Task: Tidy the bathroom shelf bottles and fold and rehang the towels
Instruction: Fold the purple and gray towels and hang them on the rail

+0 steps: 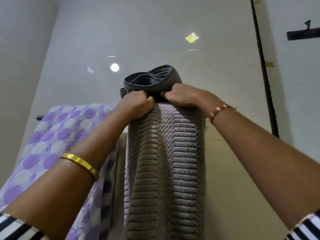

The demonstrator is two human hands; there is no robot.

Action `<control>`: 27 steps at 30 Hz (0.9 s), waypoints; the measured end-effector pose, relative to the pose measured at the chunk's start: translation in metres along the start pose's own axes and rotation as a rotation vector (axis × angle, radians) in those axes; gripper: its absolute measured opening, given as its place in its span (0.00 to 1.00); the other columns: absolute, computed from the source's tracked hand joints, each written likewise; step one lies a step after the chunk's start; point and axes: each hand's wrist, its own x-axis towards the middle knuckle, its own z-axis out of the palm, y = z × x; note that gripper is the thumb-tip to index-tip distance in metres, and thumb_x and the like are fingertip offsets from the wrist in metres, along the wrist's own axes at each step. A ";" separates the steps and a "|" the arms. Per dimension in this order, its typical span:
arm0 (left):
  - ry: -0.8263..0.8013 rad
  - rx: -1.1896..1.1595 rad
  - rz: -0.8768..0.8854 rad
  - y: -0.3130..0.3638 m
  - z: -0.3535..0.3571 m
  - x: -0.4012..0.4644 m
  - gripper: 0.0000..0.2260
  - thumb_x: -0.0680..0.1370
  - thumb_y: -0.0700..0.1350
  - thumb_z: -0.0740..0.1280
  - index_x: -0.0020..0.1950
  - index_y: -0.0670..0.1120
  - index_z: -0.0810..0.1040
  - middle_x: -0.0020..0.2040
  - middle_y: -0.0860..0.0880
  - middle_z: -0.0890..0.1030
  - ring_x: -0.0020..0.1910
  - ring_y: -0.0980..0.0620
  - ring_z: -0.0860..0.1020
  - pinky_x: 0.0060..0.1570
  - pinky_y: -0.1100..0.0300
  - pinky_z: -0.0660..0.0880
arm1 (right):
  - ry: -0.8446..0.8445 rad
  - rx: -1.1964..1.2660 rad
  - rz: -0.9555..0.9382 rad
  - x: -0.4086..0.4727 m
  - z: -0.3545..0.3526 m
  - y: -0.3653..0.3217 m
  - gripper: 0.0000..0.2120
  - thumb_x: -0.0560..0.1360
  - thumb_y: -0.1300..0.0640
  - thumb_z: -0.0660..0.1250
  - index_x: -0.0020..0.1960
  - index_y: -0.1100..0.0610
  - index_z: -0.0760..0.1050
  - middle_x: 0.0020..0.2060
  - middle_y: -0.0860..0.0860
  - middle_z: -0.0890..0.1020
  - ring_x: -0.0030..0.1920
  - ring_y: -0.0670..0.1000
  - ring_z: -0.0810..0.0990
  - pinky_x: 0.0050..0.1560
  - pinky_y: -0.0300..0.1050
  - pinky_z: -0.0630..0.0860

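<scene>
A grey ribbed towel hangs down in front of me, its top folded over in a dark loop above my fists. My left hand grips the towel's top at the left. My right hand grips it at the right, a thumb's width from the other hand. A purple and white dotted towel is draped over a dark rail to the left, touching my left forearm. The rail behind the grey towel is hidden.
Pale glossy wall tiles stand right behind the towels. A dark vertical strip runs down the wall at the right. A black hook bar is fixed high at the far right.
</scene>
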 end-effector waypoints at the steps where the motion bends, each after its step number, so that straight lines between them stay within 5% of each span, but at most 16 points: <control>1: -0.049 -0.010 -0.039 0.001 -0.002 0.003 0.16 0.76 0.46 0.54 0.56 0.40 0.76 0.59 0.37 0.77 0.54 0.43 0.74 0.51 0.56 0.67 | -0.068 0.009 -0.019 0.002 -0.004 -0.002 0.17 0.78 0.53 0.54 0.56 0.63 0.74 0.58 0.61 0.77 0.45 0.53 0.74 0.41 0.42 0.66; 5: -0.388 -0.091 -0.179 0.008 -0.018 0.018 0.20 0.77 0.52 0.54 0.65 0.44 0.71 0.65 0.41 0.73 0.61 0.42 0.73 0.65 0.47 0.68 | -0.269 0.085 -0.023 0.008 -0.007 -0.008 0.11 0.77 0.53 0.55 0.40 0.52 0.73 0.43 0.52 0.79 0.38 0.50 0.75 0.36 0.43 0.70; 8: -0.522 -0.103 -0.203 0.016 -0.025 0.017 0.23 0.74 0.59 0.55 0.62 0.46 0.72 0.60 0.42 0.76 0.57 0.41 0.76 0.62 0.44 0.71 | -0.316 0.071 0.013 0.016 -0.002 -0.009 0.08 0.77 0.57 0.53 0.51 0.55 0.70 0.49 0.55 0.76 0.41 0.51 0.75 0.42 0.44 0.71; 11: -0.580 -0.035 -0.093 0.020 -0.018 0.015 0.18 0.80 0.50 0.53 0.66 0.45 0.69 0.67 0.43 0.72 0.61 0.44 0.72 0.67 0.50 0.65 | -0.387 0.109 0.036 0.018 0.002 -0.008 0.13 0.79 0.60 0.52 0.57 0.61 0.71 0.51 0.56 0.75 0.39 0.50 0.73 0.36 0.41 0.68; 14: -0.524 0.004 -0.100 0.017 -0.009 0.018 0.17 0.81 0.45 0.51 0.68 0.42 0.67 0.69 0.42 0.69 0.64 0.45 0.69 0.62 0.57 0.63 | -0.404 0.132 0.061 0.020 0.008 -0.007 0.16 0.80 0.59 0.50 0.62 0.65 0.71 0.60 0.58 0.75 0.54 0.56 0.75 0.50 0.45 0.70; 16: -0.425 -0.037 -0.127 0.017 -0.004 0.016 0.18 0.81 0.46 0.51 0.68 0.43 0.67 0.70 0.42 0.69 0.66 0.46 0.68 0.62 0.58 0.62 | -0.235 0.059 0.015 0.019 0.015 -0.004 0.15 0.79 0.57 0.52 0.52 0.61 0.75 0.52 0.56 0.77 0.48 0.55 0.74 0.41 0.44 0.68; 18: -0.281 -0.032 -0.193 0.014 0.001 0.009 0.18 0.81 0.47 0.50 0.67 0.41 0.69 0.69 0.40 0.69 0.67 0.45 0.68 0.63 0.56 0.62 | 0.112 0.078 0.025 0.011 0.025 0.004 0.15 0.76 0.52 0.57 0.35 0.58 0.71 0.34 0.52 0.75 0.36 0.53 0.72 0.30 0.42 0.62; 21: -0.015 0.004 -0.170 0.010 0.008 -0.004 0.18 0.80 0.47 0.51 0.52 0.37 0.76 0.59 0.33 0.75 0.55 0.41 0.74 0.52 0.55 0.67 | 0.507 -0.002 -0.058 0.003 0.037 0.012 0.11 0.73 0.53 0.60 0.39 0.59 0.75 0.34 0.53 0.76 0.36 0.55 0.73 0.35 0.42 0.67; 24: 0.168 0.078 -0.005 0.011 0.010 -0.010 0.16 0.79 0.45 0.53 0.51 0.37 0.76 0.53 0.35 0.78 0.50 0.39 0.75 0.49 0.53 0.69 | 0.287 -0.050 -0.015 0.000 0.028 0.004 0.15 0.76 0.50 0.57 0.45 0.61 0.75 0.42 0.57 0.77 0.38 0.54 0.73 0.36 0.42 0.67; 27: -0.040 0.061 -0.036 0.013 0.003 -0.009 0.20 0.81 0.50 0.49 0.61 0.41 0.74 0.62 0.37 0.76 0.60 0.40 0.73 0.57 0.53 0.67 | -0.085 0.012 0.016 0.000 0.003 -0.001 0.17 0.79 0.51 0.53 0.46 0.60 0.75 0.45 0.58 0.76 0.44 0.52 0.77 0.36 0.42 0.69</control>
